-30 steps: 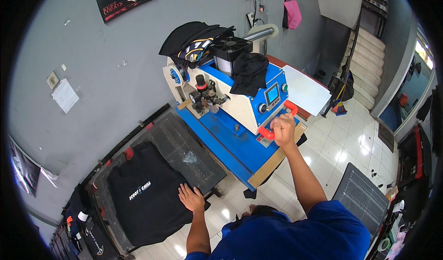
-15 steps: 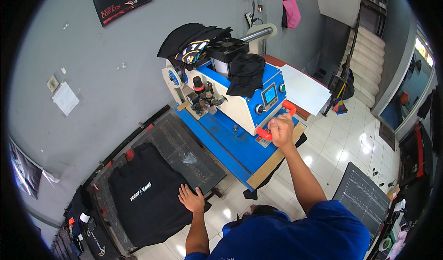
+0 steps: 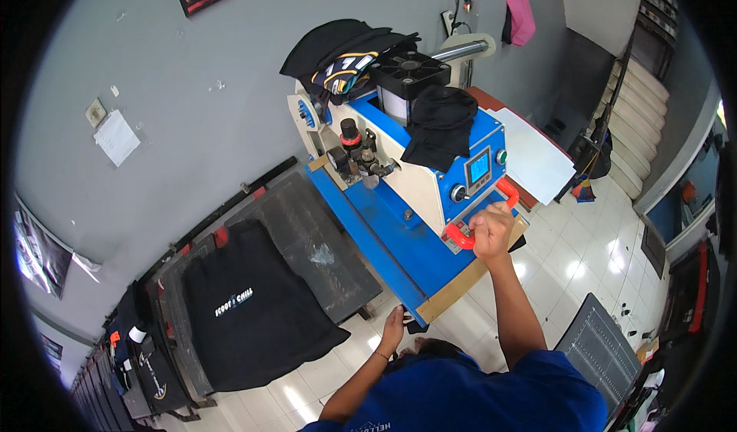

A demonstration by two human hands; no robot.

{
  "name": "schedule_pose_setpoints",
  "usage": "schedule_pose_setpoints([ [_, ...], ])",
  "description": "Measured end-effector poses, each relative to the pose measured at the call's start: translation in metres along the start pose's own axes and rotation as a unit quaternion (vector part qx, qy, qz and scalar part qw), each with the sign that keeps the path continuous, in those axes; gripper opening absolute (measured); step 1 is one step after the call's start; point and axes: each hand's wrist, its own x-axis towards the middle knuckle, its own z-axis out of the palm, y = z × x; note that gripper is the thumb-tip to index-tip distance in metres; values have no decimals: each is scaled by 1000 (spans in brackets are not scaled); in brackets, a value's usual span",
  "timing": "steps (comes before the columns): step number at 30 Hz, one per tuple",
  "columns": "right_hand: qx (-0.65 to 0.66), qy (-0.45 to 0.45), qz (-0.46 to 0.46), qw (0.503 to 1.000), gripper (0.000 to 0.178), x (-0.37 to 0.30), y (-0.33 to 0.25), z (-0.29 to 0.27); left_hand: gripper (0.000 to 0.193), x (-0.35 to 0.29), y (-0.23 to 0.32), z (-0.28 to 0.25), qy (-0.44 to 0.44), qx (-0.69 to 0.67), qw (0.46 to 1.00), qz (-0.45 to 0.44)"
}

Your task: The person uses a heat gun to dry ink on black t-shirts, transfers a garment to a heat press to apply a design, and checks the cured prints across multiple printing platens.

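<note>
My right hand [image 3: 493,231] is wrapped round the red handle [image 3: 461,237] at the front of a blue and cream heat press [image 3: 418,175]. At the press's near left corner is my left hand [image 3: 393,329], beside a bit of black cloth [image 3: 416,328] hanging from under the blue plate. Its fingers are partly hidden, so its grip is unclear. Left of the press, a black garment [image 3: 253,332] with a small white and blue print lies flat on a dark platen [image 3: 326,263]. Another black cloth [image 3: 444,125] drapes over the press's top.
Dark caps or cloths [image 3: 345,44] sit atop the press's back. A white board [image 3: 533,156] lies behind it at the right. A gridded dark board [image 3: 599,355] stands near right on the tiled floor [image 3: 614,240]. Black garments [image 3: 153,355] hang far left; stairs [image 3: 633,125] rise beyond.
My left hand has left the black garment and moved right to the press's near corner. My right hand stays on the red handle. The view has shifted slightly.
</note>
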Motion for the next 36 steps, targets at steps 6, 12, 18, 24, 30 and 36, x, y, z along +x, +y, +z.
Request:
schedule_pose_setpoints([
  [6, 35, -7, -28, 999, 30, 0, 7, 7, 60, 6, -41, -5, -142, -169, 959, -178],
  [12, 58, -3, -45, 997, 25, 0, 11, 9, 37, -1, -44, -13, -228, -296, 909, -186],
  [18, 56, -7, -52, 997, 36, -4, 18, 8, 28, 3, -28, -25, -255, -297, 895, -215],
  [24, 49, 13, -40, 998, 42, -1, 38, 9, 18, -3, -14, -27, -184, -276, 909, -254],
  [30, 22, -18, 3, 1000, 46, 11, 98, -18, 25, -9, -17, -23, -205, -311, 897, -237],
  [36, -29, -46, 90, 994, 39, 27, 168, -50, 27, -17, -5, -18, -155, -258, 929, -216],
])
